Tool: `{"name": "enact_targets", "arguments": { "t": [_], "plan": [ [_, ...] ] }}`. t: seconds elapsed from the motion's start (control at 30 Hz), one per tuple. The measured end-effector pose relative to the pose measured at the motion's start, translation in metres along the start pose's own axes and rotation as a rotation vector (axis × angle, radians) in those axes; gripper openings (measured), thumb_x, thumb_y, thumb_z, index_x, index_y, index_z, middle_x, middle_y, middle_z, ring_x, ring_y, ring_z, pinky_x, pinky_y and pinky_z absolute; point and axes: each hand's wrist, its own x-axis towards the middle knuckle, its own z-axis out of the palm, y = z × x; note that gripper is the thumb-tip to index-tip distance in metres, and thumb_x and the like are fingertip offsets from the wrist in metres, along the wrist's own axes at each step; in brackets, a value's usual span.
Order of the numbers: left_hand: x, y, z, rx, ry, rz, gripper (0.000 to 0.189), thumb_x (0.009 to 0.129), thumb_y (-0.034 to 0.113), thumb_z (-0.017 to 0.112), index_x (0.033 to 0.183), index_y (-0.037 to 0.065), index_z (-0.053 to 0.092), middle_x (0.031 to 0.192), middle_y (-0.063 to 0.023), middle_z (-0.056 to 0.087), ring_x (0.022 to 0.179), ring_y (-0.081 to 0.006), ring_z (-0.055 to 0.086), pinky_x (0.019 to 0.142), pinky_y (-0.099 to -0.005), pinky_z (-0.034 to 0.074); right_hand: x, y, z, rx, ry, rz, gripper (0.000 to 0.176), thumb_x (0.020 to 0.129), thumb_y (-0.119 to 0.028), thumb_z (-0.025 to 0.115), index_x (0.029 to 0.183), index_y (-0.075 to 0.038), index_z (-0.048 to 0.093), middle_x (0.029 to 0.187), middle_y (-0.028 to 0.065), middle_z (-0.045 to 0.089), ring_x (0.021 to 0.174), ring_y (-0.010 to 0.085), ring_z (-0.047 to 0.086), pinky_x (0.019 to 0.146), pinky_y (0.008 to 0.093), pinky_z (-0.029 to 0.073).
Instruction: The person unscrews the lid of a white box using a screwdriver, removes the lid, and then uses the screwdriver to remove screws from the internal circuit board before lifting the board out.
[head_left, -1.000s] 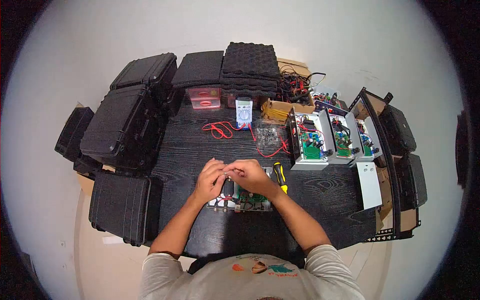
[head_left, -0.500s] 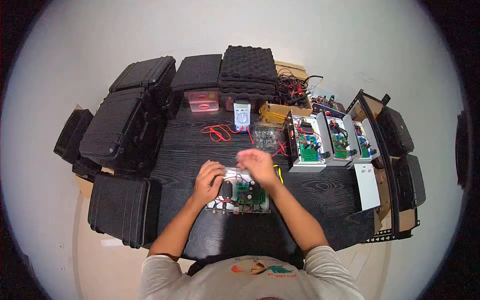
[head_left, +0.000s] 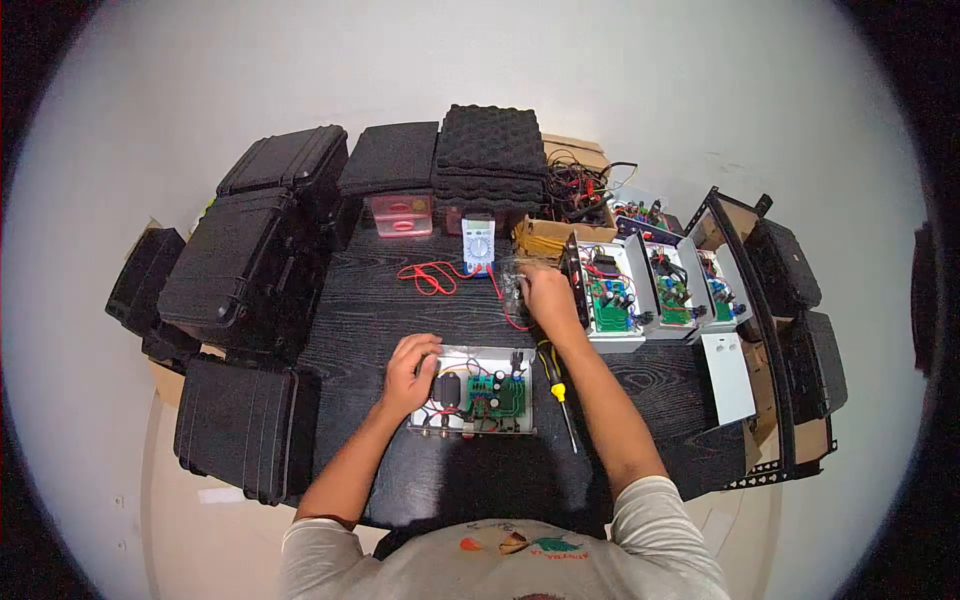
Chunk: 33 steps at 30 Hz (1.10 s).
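Observation:
A low, open-topped white metal case (head_left: pixel 472 358) sits in front of me, with a green circuit board (head_left: pixel 497 396), a black transformer-like part (head_left: pixel 447 391) and wires inside. My left hand (head_left: pixel 408 375) rests at its rear left corner, fingers and thumb curled around the wall. Farther back, my right hand (head_left: pixel 548 297) reaches over a clear plastic bag (head_left: pixel 512 286) of small parts. Its fingers are bent together, and whatever they pinch is hidden. A yellow and black screwdriver (head_left: pixel 556 385) lies on the table right of the case, under my right forearm.
Behind the bag stands a multimeter (head_left: pixel 479 246) with red leads (head_left: pixel 430 277). Several open white cases with boards (head_left: pixel 610 295) line the right, beside a white panel (head_left: pixel 728 375). Black hard cases (head_left: pixel 240 425) stack up left. A cable box (head_left: pixel 575 228) and foam sheets (head_left: pixel 490 140) are behind.
My right hand has left the space above the white case and moved back and right to the plastic bag. The screwdriver and circuit board show more fully. My left hand stays at the case.

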Motion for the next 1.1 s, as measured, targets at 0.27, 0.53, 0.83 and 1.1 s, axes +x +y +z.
{"name": "enact_targets", "arguments": {
  "t": [0.27,0.53,0.83,1.1],
  "plan": [
    [-0.002,-0.008,0.000,-0.132,0.087,-0.093,0.024,0.100,0.016,0.053,0.108,-0.002,0.068,0.117,-0.0187,0.069,0.113,-0.0336,0.066,0.101,-0.0421,0.049,-0.071,-0.083,-0.064,0.094,-0.558,-0.364,0.109,0.067,-0.062,0.085,0.155,-0.012,0.044,0.158,0.0274,0.039,0.145,0.0455,0.040,0.117,0.0611,0.031],
    [0.001,-0.007,0.001,-0.173,0.132,-0.143,0.035,0.107,0.024,0.046,0.108,-0.003,0.068,0.116,-0.0190,0.070,0.113,-0.0305,0.066,0.101,-0.0406,0.048,-0.109,-0.108,-0.064,0.044,-0.469,-0.520,0.118,0.053,-0.059,0.090,0.153,-0.015,0.048,0.146,0.0310,0.044,0.136,0.0454,0.044,0.110,0.0690,0.032],
    [-0.008,-0.047,0.003,-0.345,0.156,-0.297,0.047,0.112,0.034,0.039,0.109,-0.004,0.066,0.116,-0.0127,0.067,0.110,-0.0227,0.062,0.102,-0.0376,0.045,-0.133,-0.120,-0.138,0.334,-0.252,-0.396,0.106,0.050,-0.048,0.089,0.144,-0.012,0.055,0.139,0.0282,0.048,0.130,0.0424,0.047,0.105,0.0526,0.035],
    [-0.004,-0.020,0.004,-0.284,0.094,-0.252,0.043,0.111,0.033,0.042,0.105,-0.003,0.065,0.113,-0.0121,0.068,0.109,-0.0220,0.062,0.101,-0.0364,0.046,-0.164,-0.066,-0.283,0.083,-0.055,0.012,0.120,0.042,-0.046,0.092,0.149,-0.014,0.049,0.154,0.0280,0.040,0.145,0.0461,0.037,0.120,0.0528,0.029]
  ]
}}
